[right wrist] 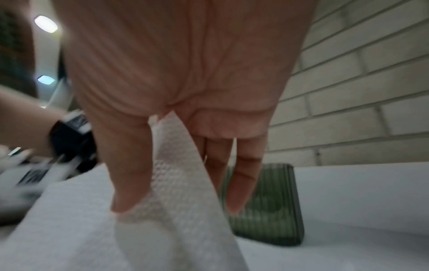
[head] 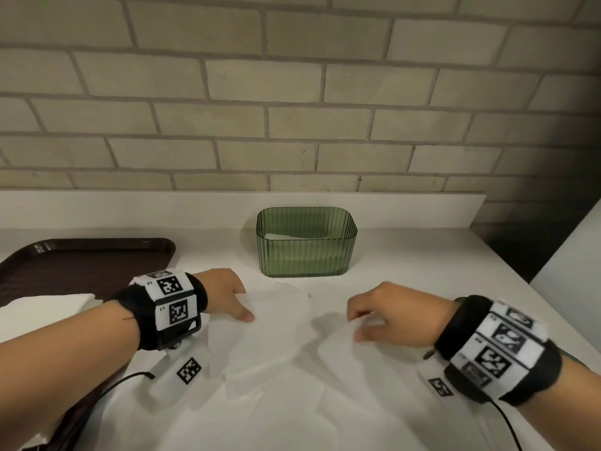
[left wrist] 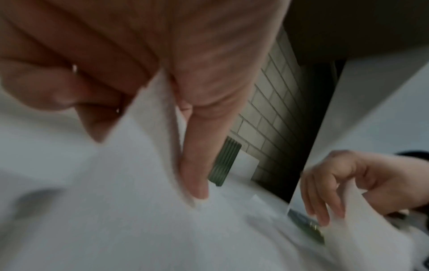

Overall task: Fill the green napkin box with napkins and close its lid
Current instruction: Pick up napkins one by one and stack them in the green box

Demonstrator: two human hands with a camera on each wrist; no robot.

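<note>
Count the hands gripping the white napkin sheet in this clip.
2. The left hand pinches the white napkin sheet at its left part, and the right hand pinches its right edge, both in front of the green napkin box.

Ribbed green napkin box stands open, one napkin inside; white napkin lies spread before it.

Brown tray left on white counter; brick wall behind.
</note>
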